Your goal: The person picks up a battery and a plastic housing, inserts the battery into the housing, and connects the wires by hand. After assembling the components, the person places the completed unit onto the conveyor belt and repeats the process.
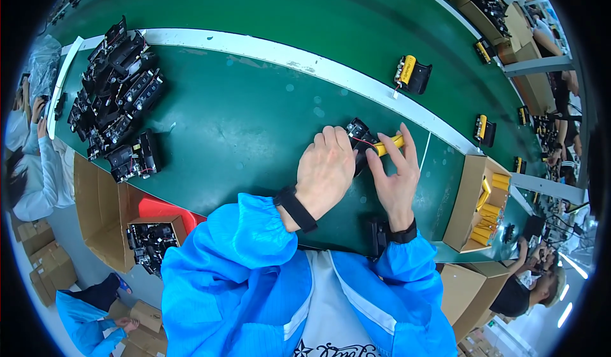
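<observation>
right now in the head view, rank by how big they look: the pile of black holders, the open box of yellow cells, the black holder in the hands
1. pile of black holders, largest by far.
2. open box of yellow cells.
3. black holder, smallest; partly hidden by the left hand and right hand, so its full size is unsure.

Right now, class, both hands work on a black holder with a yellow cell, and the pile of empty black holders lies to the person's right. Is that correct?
Not quite. In the head view the pile of black holders lies to the person's left. Both hands, left and right, do work on the black holder with the yellow cell.
</observation>
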Available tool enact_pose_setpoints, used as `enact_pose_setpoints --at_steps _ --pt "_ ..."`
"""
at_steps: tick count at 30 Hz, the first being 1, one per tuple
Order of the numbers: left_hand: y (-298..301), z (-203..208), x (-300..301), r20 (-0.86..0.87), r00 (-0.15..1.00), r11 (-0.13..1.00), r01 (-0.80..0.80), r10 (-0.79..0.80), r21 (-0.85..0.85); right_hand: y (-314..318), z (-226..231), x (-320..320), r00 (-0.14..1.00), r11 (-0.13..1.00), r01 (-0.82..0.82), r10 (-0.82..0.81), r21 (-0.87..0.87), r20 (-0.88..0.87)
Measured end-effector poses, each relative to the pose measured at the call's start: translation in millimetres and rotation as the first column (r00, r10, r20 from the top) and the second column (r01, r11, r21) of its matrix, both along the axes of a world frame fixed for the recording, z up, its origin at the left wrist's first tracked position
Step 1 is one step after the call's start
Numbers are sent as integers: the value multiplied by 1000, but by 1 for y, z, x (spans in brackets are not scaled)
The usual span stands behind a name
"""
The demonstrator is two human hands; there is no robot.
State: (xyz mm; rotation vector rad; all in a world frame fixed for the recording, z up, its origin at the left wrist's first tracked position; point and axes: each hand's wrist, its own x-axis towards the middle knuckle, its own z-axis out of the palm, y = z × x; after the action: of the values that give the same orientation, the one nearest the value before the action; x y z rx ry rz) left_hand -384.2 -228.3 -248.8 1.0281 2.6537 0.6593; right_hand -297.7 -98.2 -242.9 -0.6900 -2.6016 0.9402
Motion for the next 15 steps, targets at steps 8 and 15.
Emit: enact_pose_setpoints --at_steps 8,15 --pt "11 -8 -4 49 995 996 -87 88 -20 -26 3 -18 994 999 -55 55 4 -91" --pt "-17 -7 -22 302 951 964 -22 -61 265 -36 0 -22 983 983 -155 163 100 -80"
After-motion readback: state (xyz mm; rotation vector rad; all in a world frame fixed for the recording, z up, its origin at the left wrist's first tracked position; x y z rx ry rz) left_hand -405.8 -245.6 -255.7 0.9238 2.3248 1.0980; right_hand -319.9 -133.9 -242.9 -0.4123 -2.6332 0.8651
